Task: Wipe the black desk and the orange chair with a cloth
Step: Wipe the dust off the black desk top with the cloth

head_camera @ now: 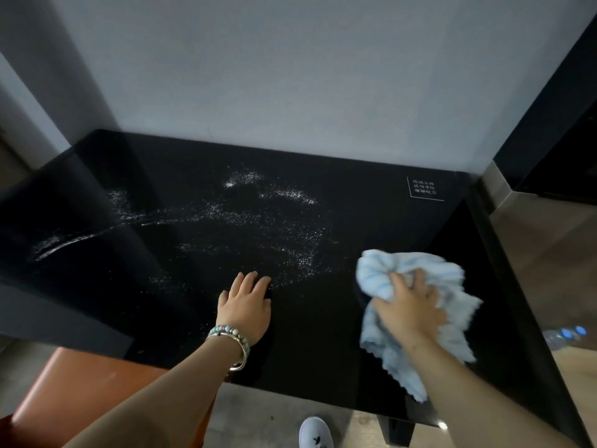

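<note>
On the near right of the surface (pixel 319 331), the cloth (pixel 381 273) is bunched in the curled fingers (pixel 396 281) of the right hand (pixel 410 307), probably for sweeping the specks (pixel 258 221) left of it; the left hand (pixel 245 307) is laid flat, fingers straight, likely for support.

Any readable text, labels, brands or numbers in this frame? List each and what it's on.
Printed box at the far right corner of the black desk: three rows of white characters, too blurred to read.
White shoe: a dark mark on top, no letters readable.
Blue-capped bottles: too blurred, no label readable.
Cloth, orange chair: no text.
</note>
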A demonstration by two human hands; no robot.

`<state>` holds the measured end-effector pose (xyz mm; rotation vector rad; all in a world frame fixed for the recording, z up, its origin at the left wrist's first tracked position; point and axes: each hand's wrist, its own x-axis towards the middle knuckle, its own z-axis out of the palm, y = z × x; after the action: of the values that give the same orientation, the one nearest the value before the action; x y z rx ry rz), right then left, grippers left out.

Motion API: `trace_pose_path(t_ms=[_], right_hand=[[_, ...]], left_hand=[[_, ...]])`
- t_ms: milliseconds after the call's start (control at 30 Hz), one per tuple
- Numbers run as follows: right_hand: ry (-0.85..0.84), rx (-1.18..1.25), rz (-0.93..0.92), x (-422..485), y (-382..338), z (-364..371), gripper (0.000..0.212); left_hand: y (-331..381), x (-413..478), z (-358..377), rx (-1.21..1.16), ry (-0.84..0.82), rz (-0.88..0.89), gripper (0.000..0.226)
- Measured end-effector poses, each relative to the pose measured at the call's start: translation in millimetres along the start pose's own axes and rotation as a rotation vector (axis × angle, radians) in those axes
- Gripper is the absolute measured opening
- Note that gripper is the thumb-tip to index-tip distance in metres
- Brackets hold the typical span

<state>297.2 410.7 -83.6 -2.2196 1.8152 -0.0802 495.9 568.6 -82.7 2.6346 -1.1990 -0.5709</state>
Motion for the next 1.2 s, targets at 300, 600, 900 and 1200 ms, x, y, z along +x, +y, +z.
trace_pose_path(t_ms=[300, 600, 900, 1200], right_hand=[[0.316, 0.168, -0.488, 18.2, -34.0, 5.1, 0.035], [-0.056, 0.039, -0.701, -0.5, -49.0, 22.1, 0.021], [-0.129, -0.127, -0.22, 77.1, -30.3, -7.9, 0.059], [0.05, 0.564, -0.621, 57.8, -68.3, -1.3, 0.01]], left_hand=[[-6.0, 9.2, -6.1, -0.067, 0.1, -0.065, 0.049], [4.8, 26.7, -3.3, -0.031, 0.052, -0.185, 0.052], [14.7, 40.5, -6.3, -0.024, 0.056, -0.212, 0.052], [14.0, 53.7, -5.7, 0.077, 0.04, -0.18, 0.053]])
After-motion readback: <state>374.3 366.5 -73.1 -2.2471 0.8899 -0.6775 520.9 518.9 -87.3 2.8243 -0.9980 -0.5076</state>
